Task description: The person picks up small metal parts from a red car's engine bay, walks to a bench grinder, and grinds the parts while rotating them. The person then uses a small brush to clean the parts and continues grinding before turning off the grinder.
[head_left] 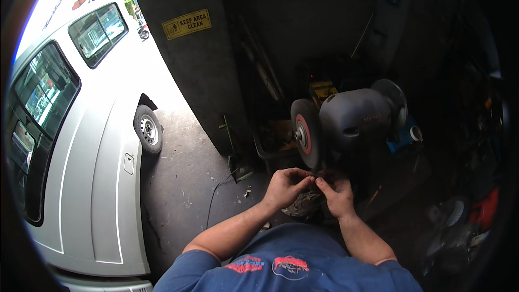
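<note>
A grey bench grinder (354, 116) stands in front of me, with a dark grinding wheel with a red centre (304, 132) on its left end. My left hand (285, 186) and my right hand (336, 194) meet just below that wheel. Their fingertips pinch a small dark piece between them, too small and too dark to tell what it is. Both hands sit close to the wheel's lower rim; whether the piece touches the wheel I cannot tell. My forearms come up from the lower edge over my blue shirt.
A silver car (81, 146) is parked at the left on the concrete floor (184, 178). A dark pillar with a yellow sign (186, 24) stands behind it. A black cable (216, 194) lies on the floor. Dark clutter and a red object (486, 208) fill the right side.
</note>
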Demonstrator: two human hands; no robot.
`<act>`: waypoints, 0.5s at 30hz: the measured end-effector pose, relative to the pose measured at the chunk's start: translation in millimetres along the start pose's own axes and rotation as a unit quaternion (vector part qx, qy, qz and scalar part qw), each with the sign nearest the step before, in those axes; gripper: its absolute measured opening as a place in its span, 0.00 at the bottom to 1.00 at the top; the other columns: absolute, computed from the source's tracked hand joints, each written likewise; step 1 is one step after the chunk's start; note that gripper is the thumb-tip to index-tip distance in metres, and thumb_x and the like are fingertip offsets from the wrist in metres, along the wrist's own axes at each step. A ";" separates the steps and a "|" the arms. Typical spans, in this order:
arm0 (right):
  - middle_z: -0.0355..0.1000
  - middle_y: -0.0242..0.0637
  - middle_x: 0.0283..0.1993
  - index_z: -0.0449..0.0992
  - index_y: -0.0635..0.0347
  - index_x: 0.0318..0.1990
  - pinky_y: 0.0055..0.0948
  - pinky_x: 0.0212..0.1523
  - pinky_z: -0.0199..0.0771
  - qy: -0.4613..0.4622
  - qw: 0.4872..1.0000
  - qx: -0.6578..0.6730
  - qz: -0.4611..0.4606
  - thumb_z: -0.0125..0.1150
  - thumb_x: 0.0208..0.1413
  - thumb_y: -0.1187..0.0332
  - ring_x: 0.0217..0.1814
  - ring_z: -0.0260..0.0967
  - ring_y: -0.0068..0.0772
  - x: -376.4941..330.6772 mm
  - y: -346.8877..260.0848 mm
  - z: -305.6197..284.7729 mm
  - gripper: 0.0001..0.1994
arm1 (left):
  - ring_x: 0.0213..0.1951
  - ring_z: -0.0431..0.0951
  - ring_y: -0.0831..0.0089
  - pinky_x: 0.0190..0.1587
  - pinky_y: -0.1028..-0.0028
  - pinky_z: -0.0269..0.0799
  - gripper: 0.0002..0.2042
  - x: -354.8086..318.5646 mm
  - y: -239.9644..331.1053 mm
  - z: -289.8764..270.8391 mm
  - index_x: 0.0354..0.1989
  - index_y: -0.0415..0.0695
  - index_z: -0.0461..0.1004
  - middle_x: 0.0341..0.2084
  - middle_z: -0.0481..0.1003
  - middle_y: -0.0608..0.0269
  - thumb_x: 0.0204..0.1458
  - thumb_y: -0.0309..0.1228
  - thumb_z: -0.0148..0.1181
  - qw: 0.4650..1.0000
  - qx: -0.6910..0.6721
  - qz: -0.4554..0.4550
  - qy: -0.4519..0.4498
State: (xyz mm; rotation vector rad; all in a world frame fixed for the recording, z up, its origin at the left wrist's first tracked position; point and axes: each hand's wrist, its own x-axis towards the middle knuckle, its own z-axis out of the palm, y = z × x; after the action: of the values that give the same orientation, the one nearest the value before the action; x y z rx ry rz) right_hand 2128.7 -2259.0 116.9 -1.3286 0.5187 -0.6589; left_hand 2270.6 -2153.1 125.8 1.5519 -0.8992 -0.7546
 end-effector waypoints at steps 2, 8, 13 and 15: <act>0.76 0.35 0.42 0.74 0.67 0.48 0.21 0.49 0.73 -0.040 0.998 0.005 0.039 0.59 0.60 0.74 0.44 0.73 0.23 -0.8 0.2 0.2 0.10 | 0.38 0.79 0.75 0.45 0.74 0.75 0.13 -3.1 2.3 -7.8 0.39 0.33 0.79 0.33 0.81 0.57 0.53 0.32 0.66 0.999 0.042 -0.002 -0.027; 0.77 0.39 0.42 0.72 0.66 0.52 0.26 0.45 0.78 -0.129 0.991 -0.012 0.031 0.56 0.63 0.72 0.44 0.76 0.29 8.4 0.5 2.9 0.12 | 0.37 0.80 0.76 0.44 0.74 0.75 0.11 -8.0 -3.5 -15.7 0.39 0.36 0.80 0.33 0.81 0.58 0.53 0.32 0.66 0.999 -0.033 0.001 0.006; 0.77 0.39 0.42 0.72 0.66 0.51 0.28 0.43 0.80 -0.120 0.991 0.025 0.052 0.57 0.62 0.71 0.42 0.76 0.30 14.2 2.5 8.8 0.12 | 0.36 0.78 0.79 0.43 0.78 0.74 0.10 -10.2 -13.5 -9.8 0.39 0.36 0.80 0.32 0.81 0.61 0.53 0.30 0.67 0.989 -0.134 -0.006 0.063; 0.77 0.40 0.42 0.73 0.65 0.50 0.28 0.42 0.81 -0.116 0.992 0.038 0.036 0.57 0.62 0.71 0.41 0.77 0.29 15.3 4.1 12.8 0.12 | 0.36 0.78 0.80 0.43 0.78 0.74 0.10 -11.3 -14.9 -7.8 0.39 0.36 0.80 0.33 0.81 0.61 0.53 0.30 0.66 0.984 -0.158 -0.012 0.079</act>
State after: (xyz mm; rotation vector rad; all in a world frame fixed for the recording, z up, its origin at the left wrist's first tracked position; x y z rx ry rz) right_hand 2149.0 -2260.2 115.5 -1.2895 0.3482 -0.4525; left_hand 2273.7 -2138.4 112.3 1.3213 -0.6115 -0.7404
